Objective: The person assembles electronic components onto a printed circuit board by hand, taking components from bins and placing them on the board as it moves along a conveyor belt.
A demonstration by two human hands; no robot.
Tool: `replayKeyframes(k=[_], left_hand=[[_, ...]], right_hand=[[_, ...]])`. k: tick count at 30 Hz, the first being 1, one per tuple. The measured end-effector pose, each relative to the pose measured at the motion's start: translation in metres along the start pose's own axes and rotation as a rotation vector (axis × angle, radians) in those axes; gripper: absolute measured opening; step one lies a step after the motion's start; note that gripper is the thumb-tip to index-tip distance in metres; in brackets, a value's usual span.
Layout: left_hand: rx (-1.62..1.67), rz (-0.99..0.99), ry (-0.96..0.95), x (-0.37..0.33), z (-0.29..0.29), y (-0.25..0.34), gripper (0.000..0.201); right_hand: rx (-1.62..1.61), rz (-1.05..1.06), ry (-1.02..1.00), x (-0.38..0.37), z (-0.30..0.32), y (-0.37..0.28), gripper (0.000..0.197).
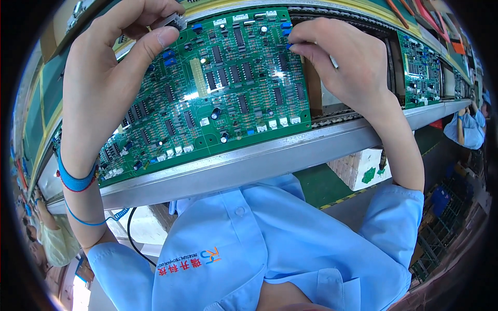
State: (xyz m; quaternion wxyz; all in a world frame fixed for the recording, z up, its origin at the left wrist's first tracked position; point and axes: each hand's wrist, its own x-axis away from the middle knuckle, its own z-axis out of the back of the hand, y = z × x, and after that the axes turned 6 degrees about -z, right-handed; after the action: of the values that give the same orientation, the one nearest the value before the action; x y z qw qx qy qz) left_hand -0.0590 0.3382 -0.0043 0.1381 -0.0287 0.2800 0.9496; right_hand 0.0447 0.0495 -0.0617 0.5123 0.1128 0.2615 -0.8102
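Note:
A large green circuit board [207, 142], crowded with black chips, resistors, white connectors and blue trimmers, lies in front of me. Above its far left part, my left hand [111, 72] is closed, pinching a small grey part [178, 22] with pin-like metal ends between thumb and fingers. At the board's far right edge, the thumb and forefinger of my right hand [347, 62] are pressed together on a small blue component [289, 47], close to the board's surface. My fingers partly hide that component. Two blue trimmers [286, 25] sit on the board just beyond those fingertips.
The board rests on a conveyor line with a metal front rail [249, 160] and a chain [337, 119]. Another green board [420, 72] lies farther right. A blue wrist strap [78, 179] with a coiled cord circles my left wrist. Other people sit along the line at both sides.

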Motion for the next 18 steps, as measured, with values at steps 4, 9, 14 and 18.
replayKeyframes(k=[4, 9, 14, 18], left_hand=[[-0.074, 0.216, -0.070, -0.003, -0.005, 0.018, 0.025], [0.092, 0.040, -0.047, -0.011, -0.011, 0.027, 0.022], [0.165, 0.041, -0.084, -0.013, -0.013, 0.032, 0.026], [0.220, 0.117, -0.052, -0.011, -0.022, 0.035, 0.028]], right_hand=[[0.040, 0.096, 0.017, -0.003, 0.004, 0.001, 0.012], [0.100, -0.262, 0.078, -0.080, 0.035, 0.050, 0.022], [0.261, -0.265, 0.087, -0.115, -0.012, 0.109, 0.028], [0.283, -0.128, 0.123, -0.112, -0.027, 0.136, 0.027]])
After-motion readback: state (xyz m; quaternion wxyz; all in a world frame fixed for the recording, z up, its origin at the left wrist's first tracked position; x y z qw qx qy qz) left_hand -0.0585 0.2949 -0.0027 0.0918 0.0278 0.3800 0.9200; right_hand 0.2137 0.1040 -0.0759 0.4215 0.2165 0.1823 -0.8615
